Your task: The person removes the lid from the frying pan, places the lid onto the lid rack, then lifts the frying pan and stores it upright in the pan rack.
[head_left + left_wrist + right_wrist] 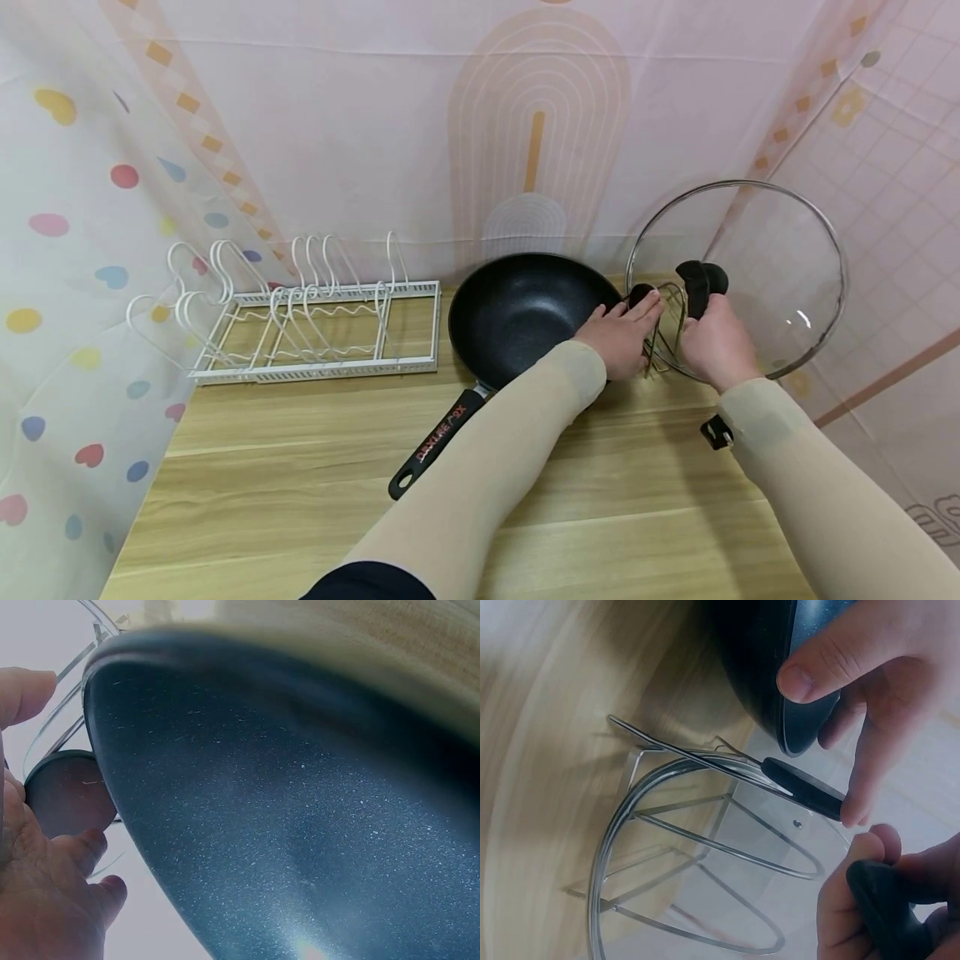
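My right hand (718, 343) grips the black handle (699, 287) of a large, clear glass lid (795, 275) with a metal rim. The lid stands upright, its lower edge among the loops of a small wire stand (721, 846). My left hand (617, 340) reaches over the right rim of a black frying pan (525, 308), its fingers stretched out. Those fingers touch a round black disc (802, 787) at the end of the wire stand. The pan lies on the table, its black handle pointing toward me. In the left wrist view the disc (69, 796) sits beside the pan rim.
A white wire rack (345, 367) with several upright loops stands on the left of the wooden table (300, 467). Patterned curtains (360, 125) hang behind and on both sides. A small black clip-like object (717, 432) is by the right wrist.
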The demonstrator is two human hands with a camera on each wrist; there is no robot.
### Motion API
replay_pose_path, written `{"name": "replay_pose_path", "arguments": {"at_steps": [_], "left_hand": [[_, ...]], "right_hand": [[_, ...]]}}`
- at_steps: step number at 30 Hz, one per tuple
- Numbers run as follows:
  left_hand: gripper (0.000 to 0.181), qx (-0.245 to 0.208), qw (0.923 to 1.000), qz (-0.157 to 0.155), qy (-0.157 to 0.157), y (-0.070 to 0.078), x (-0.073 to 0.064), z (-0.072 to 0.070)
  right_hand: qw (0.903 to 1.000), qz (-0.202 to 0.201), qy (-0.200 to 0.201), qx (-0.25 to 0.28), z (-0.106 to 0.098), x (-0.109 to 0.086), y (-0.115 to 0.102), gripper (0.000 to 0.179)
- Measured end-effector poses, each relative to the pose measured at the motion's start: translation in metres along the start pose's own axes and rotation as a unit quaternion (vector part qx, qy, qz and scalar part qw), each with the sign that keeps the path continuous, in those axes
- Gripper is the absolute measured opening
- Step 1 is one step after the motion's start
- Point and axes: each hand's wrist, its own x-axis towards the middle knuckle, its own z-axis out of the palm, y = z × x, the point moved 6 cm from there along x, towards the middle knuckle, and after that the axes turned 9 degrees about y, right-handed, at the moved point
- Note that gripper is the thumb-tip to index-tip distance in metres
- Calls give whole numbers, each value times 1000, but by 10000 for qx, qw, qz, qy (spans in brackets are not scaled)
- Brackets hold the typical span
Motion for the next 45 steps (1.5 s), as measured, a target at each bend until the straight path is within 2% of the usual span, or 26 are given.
{"name": "replay_pose_path", "arguments": {"at_steps": [4,15,30,40,45], "left_hand": [[91,12,10000,-38,-5,-1,-1,-1],[90,-76,9999,-89,38,-5,-1,0],[89,82,9999,-84,109,-9,-2,1],[90,-20,9999,-123,-1,-12,5,7],[89,33,9999,-154,-4,-12,5,7]], "right_hand": [[9995,-32,-221,-203,0,2,-4,69],[9955,-155,-522,-781,4,7,-15,66],[9936,-134,-892,-677,11,16,-27,65],[9919,-289,-825,-927,13,25,-35,66],[9898,-244,-1025,-964,14,27,-39,68]]}}
